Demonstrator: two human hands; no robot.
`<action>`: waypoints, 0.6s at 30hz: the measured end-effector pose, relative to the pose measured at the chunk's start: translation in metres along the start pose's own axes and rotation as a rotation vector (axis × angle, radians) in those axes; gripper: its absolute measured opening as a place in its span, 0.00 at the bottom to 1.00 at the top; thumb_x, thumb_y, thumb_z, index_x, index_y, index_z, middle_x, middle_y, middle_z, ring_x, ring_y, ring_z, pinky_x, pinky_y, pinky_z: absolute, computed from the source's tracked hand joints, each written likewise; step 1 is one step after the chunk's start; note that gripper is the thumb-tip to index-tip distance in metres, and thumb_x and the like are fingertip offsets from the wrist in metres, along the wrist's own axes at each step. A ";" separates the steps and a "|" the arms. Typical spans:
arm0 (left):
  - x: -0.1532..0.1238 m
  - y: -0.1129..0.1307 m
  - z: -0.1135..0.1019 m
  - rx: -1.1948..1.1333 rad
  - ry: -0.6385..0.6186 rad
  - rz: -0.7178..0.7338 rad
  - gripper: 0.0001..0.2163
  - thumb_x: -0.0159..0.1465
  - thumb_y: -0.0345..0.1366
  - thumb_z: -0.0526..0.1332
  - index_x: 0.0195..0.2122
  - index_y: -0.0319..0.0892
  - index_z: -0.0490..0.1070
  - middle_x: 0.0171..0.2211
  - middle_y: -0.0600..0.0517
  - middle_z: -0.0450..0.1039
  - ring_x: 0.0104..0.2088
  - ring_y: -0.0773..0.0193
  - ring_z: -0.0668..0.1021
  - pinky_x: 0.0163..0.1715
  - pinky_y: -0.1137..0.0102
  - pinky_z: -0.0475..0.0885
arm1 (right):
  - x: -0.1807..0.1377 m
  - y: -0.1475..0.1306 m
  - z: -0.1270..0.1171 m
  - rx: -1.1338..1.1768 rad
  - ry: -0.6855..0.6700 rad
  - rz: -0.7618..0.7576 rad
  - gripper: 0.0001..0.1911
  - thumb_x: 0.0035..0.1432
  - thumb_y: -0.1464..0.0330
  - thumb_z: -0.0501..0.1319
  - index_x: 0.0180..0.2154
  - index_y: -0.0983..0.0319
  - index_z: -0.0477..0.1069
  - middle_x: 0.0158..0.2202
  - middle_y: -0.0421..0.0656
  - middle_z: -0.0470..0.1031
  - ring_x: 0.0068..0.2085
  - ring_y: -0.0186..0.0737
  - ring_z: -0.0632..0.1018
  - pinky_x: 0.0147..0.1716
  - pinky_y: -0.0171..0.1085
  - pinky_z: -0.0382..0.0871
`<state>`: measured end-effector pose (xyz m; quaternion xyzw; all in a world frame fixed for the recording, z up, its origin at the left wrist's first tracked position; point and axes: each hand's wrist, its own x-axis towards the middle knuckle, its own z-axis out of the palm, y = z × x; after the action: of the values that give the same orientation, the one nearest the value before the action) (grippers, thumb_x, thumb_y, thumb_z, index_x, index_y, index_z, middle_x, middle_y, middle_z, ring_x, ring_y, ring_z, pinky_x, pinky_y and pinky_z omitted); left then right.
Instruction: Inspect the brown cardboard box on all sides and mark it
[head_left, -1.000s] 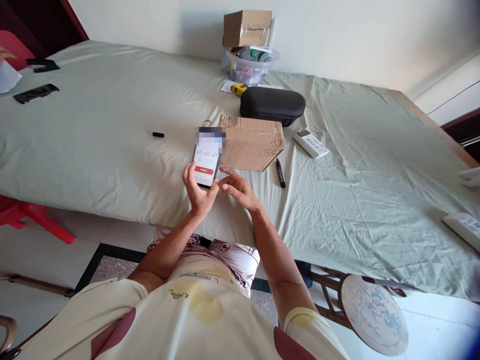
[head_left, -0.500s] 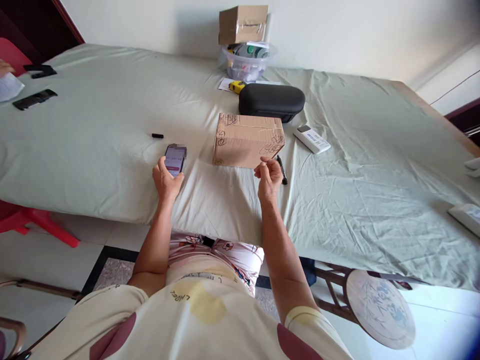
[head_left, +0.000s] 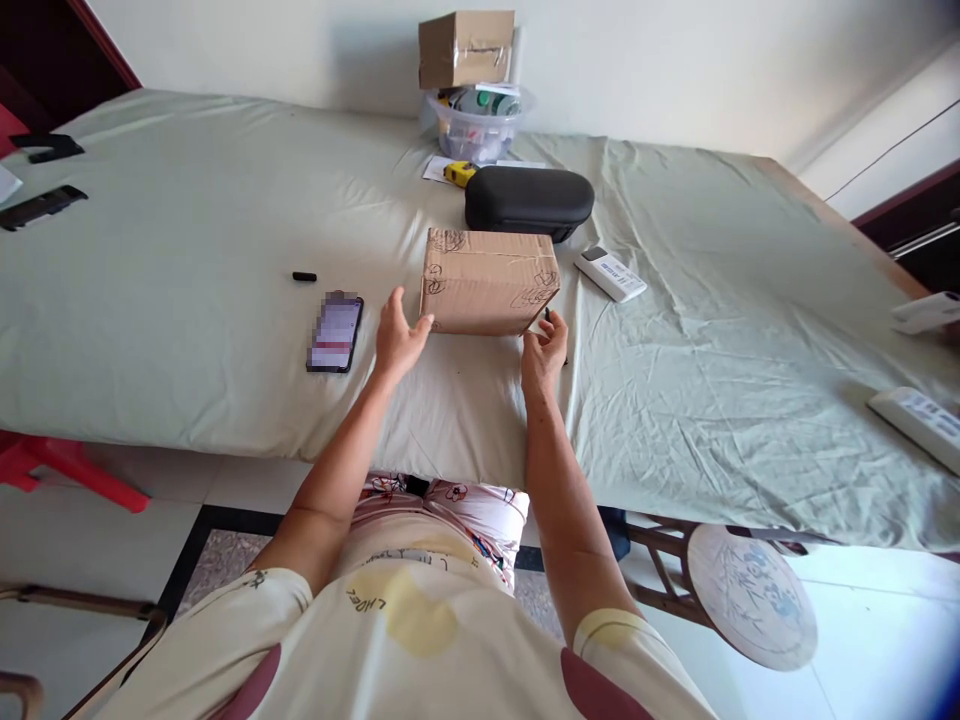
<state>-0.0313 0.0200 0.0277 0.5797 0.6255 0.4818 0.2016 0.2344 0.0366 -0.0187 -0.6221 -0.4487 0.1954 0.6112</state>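
Observation:
A brown cardboard box (head_left: 487,285) with black scribbled marks on its corners rests on the cloth in front of me. My left hand (head_left: 399,335) is at its left side, fingers and thumb apart, with the thumb close to the lower left corner. By the lower right corner is my right hand (head_left: 545,355), its fingers bent but apart from the thumb, with nothing seen in it. A black pen (head_left: 548,314) lies partly hidden behind that hand. Left of my left hand, the phone (head_left: 334,335) lies face up with its screen lit.
A black hard case (head_left: 529,200) stands behind the box, near a yellow tape measure (head_left: 460,173) and a plastic basket (head_left: 480,130). To the right lies a white device (head_left: 611,275). A small black cap (head_left: 304,276) sits beyond the phone. A round stool (head_left: 752,597) stands below the table.
My left hand has let go of the phone and moved right to the box. My right hand has opened a little beside the box's corner. The view has shifted slightly right.

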 end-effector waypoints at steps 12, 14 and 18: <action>-0.010 -0.015 0.048 -0.038 0.082 -0.013 0.24 0.68 0.42 0.68 0.62 0.42 0.64 0.60 0.35 0.75 0.65 0.44 0.76 0.68 0.49 0.70 | -0.009 -0.008 -0.001 -0.118 -0.187 -0.071 0.24 0.56 0.61 0.65 0.54 0.57 0.71 0.43 0.43 0.80 0.44 0.43 0.81 0.52 0.50 0.75; -0.009 -0.012 0.043 -0.041 0.123 0.029 0.26 0.69 0.44 0.67 0.64 0.43 0.64 0.61 0.36 0.74 0.66 0.45 0.75 0.69 0.50 0.69 | -0.013 -0.012 -0.001 -0.115 -0.209 -0.063 0.24 0.57 0.59 0.65 0.55 0.56 0.70 0.43 0.43 0.81 0.44 0.44 0.81 0.52 0.50 0.75; -0.008 -0.007 0.038 -0.072 0.191 0.094 0.29 0.69 0.45 0.67 0.67 0.44 0.61 0.66 0.36 0.69 0.70 0.48 0.71 0.72 0.54 0.65 | -0.019 -0.021 -0.003 -0.086 -0.242 -0.072 0.28 0.60 0.56 0.64 0.59 0.57 0.68 0.41 0.43 0.84 0.42 0.45 0.82 0.49 0.48 0.75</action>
<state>-0.0020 0.0277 0.0021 0.5520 0.5963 0.5661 0.1389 0.2199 0.0168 -0.0045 -0.6031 -0.5489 0.2276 0.5321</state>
